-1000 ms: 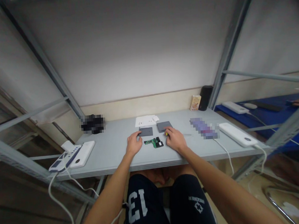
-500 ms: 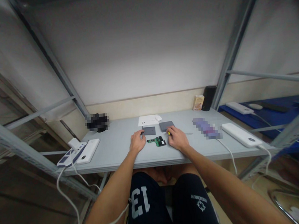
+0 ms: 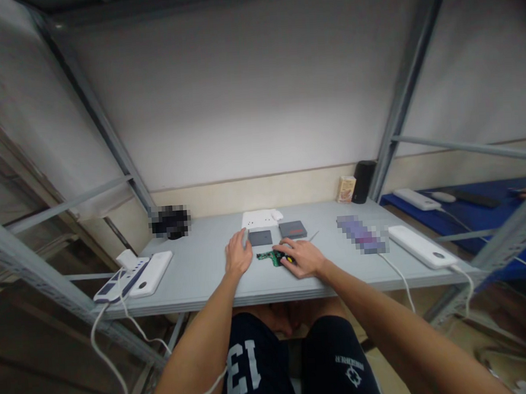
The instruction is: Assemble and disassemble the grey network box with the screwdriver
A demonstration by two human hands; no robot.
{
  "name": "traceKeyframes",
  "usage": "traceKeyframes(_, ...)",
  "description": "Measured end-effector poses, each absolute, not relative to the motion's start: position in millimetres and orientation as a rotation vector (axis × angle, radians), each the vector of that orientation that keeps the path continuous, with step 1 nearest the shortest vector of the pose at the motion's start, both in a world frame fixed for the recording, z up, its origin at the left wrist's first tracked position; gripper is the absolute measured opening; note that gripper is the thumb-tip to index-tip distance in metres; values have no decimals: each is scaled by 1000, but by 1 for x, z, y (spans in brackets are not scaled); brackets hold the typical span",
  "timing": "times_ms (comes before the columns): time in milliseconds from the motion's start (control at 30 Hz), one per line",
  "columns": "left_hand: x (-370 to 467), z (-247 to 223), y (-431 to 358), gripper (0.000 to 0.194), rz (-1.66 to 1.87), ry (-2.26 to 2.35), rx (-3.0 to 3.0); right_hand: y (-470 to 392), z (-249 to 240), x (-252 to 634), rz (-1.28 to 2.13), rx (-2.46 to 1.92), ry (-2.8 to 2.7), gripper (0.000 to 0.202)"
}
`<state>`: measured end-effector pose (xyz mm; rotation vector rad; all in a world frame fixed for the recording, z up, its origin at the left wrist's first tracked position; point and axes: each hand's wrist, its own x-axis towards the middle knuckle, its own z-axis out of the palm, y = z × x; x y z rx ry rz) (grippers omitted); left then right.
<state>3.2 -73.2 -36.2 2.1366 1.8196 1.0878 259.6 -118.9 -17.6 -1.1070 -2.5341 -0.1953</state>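
My right hand (image 3: 303, 257) is closed around a screwdriver (image 3: 290, 259) whose handle shows yellow and black, its thin shaft sticking out past the hand toward the back right. The fingertips of that hand reach over the black end of a green circuit board (image 3: 266, 255) and partly cover it. At the left, my left hand (image 3: 238, 255) rests on the table with a small greyish piece between thumb and fingers, too unclear to name. Just right of it lies a flat dark grey panel (image 3: 261, 238). A second dark grey case part (image 3: 292, 229) with a reddish patch lies behind my right hand.
A white sheet (image 3: 258, 218) with small dark bits lies at the back. A purple phone-like item (image 3: 358, 234), blurred out, and a white power bank (image 3: 422, 247) are at the right, cabled. A power strip (image 3: 121, 280) stands left; a small box (image 3: 346, 189) and black speaker (image 3: 363, 182) stand back right.
My right hand has moved left and onto the circuit board, with the screwdriver turned in its grasp. My left hand's fingers have straightened somewhat. The view has tilted slightly.
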Motion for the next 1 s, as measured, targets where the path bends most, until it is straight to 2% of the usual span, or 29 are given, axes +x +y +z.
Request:
traceKeyframes(167,0,-38,-67,55,1182,1925,1950,-119,-14,259,-151,-1113,-2591,44)
traceKeyframes(367,1,-40,-64,50,926,1807,2130,-117,-10,257,-56,-1122,-2609,43)
traceKeyframes(467,3,-44,-67,49,881,1795,2169,-118,-11,257,-10,-1116,-2602,47)
traceKeyframes(700,0,-58,-67,50,844,1788,2172,-120,-22,260,-80,-1352,-2307,43)
traceKeyframes(1000,-9,-54,-24,44,867,1769,2100,-58,9,240,-91,-1319,-2463,34)
